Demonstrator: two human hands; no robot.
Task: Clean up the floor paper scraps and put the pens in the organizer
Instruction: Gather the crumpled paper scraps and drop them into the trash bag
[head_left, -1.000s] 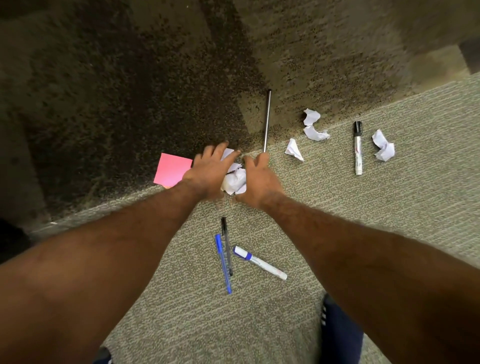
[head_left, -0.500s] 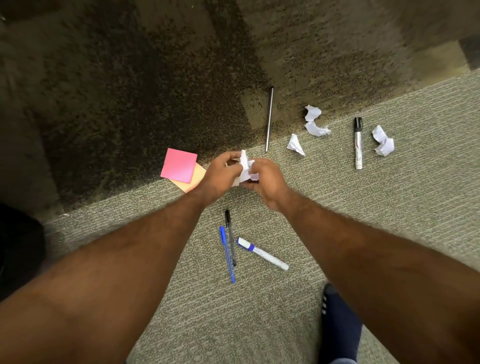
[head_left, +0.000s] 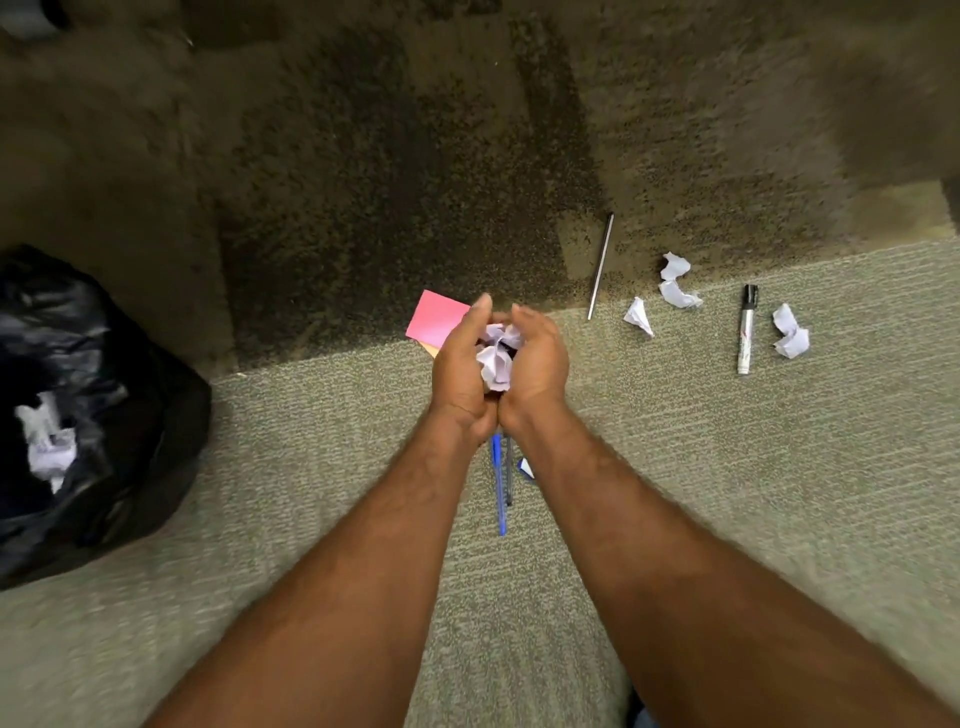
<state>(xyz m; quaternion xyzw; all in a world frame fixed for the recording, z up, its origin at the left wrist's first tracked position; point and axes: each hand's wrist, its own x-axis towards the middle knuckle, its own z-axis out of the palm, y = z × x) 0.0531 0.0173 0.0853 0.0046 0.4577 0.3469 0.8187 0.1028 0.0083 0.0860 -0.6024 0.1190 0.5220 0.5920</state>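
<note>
My left hand and my right hand are cupped together around a bunch of crumpled white paper scraps, held above the carpet. Under my wrists lie a blue pen and a black pen, and a white marker's blue end peeks out beside my right forearm. More paper scraps lie to the right. A black-capped marker rests between them. A thin silver pen lies on the dark carpet.
An open black trash bag sits at the left with white paper scraps inside. A pink sticky note pad over an orange one lies just left of my hands. The floor is dark carpet beyond and lighter carpet near me.
My hands gathered the scraps off the floor, closed around them and lifted. The view has swung left, bringing the black trash bag into sight.
</note>
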